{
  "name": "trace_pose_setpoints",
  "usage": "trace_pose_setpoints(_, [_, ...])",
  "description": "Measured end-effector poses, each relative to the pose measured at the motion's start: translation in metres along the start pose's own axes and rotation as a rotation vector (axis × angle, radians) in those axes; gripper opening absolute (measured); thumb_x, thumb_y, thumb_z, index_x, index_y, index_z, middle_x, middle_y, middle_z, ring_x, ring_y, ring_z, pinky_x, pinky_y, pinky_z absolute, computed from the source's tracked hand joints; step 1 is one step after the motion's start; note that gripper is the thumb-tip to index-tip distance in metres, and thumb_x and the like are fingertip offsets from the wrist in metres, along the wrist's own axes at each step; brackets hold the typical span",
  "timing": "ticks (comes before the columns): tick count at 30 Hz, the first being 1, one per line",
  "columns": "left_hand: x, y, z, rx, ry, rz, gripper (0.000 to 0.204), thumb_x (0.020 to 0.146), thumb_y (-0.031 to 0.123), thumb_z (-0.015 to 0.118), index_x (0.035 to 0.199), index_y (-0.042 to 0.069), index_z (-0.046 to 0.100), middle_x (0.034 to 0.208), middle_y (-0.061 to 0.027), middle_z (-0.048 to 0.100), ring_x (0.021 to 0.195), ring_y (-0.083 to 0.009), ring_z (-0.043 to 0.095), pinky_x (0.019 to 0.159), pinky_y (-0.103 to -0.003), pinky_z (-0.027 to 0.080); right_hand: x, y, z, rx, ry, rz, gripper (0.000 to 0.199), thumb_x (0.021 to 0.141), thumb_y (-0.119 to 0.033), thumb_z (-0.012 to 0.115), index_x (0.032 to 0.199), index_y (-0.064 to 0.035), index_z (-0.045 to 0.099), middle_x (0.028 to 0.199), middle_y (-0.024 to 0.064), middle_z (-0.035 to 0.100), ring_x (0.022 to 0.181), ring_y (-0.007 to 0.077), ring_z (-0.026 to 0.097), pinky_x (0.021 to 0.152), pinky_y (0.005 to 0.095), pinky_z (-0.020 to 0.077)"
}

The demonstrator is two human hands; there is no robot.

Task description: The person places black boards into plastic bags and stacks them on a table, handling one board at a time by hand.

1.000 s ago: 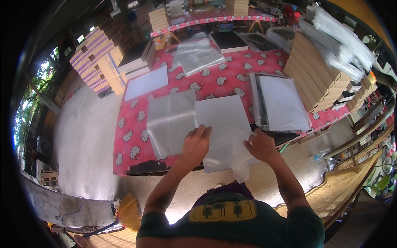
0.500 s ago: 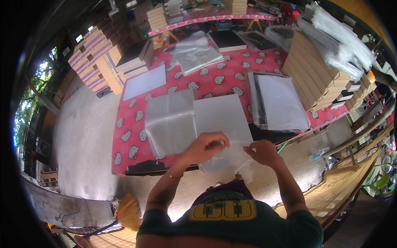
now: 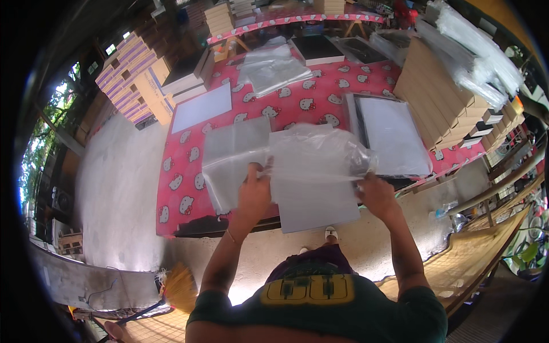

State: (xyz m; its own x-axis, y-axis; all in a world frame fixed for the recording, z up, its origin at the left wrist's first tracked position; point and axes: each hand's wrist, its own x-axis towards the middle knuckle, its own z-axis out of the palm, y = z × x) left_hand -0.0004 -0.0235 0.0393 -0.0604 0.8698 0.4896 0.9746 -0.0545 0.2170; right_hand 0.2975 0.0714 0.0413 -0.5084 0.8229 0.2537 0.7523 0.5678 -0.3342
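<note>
A white rectangular sheet or board [image 3: 317, 208] lies in front of me, its near end jutting past the table's front edge. Over its far part billows a clear plastic bag [image 3: 320, 146], crumpled and smeared by motion. At the bag's left edge my left hand [image 3: 253, 193] pinches the film, fingers pointing away from me. My right hand [image 3: 378, 197] grips the bag's right edge, thumb and fingers together. Beneath and left of the board, more flat clear plastic bags [image 3: 234, 166] rest on the table. Right of it lies a pile of plastic-wrapped white sheets [image 3: 392, 134].
The pink cartoon-patterned table [image 3: 177, 197] also bears a white sheet [image 3: 203, 108], loose plastic bags [image 3: 274, 71] and a black-topped stack [image 3: 317, 48]. Brown cartons [image 3: 432, 94] topped with plastic rolls [image 3: 480, 48] stand right; purple-striped boxes [image 3: 128, 80] stand left. A broom [image 3: 180, 291] is near lower left.
The plastic bag has risen from the board's near end to its far part, billowing. Both hands have spread apart and the left now points forward. The board's near end shows uncovered.
</note>
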Motion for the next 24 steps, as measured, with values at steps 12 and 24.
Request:
trace_pose_setpoints(12, [-0.058,-0.033,-0.003,-0.604,-0.434,-0.06,0.032,0.086,0.038,0.063,0.088,0.007,0.068,0.111,-0.0111,0.061,0.102,-0.0313,0.06,0.083,-0.042,0.048,-0.03,0.034,0.014,0.058,-0.606,0.115,0.04,0.086,-0.046,0.058,0.098,-0.0103,0.071,0.107,0.0159,0.056,0.095,0.0356,0.061,0.08,0.0436,0.0499])
trace_pose_setpoints(24, [-0.01,0.013,-0.053,-1.464,0.026,-0.394,0.043,0.095,0.044,0.052,0.08,0.005,0.043,0.064,0.0024,0.048,0.057,-0.0051,0.05,0.049,-0.022,0.042,-0.008,0.013,0.011,0.957,-0.983,-0.325,0.026,0.09,-0.026,0.063,0.103,-0.0043,0.064,0.098,0.011,0.066,0.092,0.0237,0.06,0.083,0.0433,0.0461])
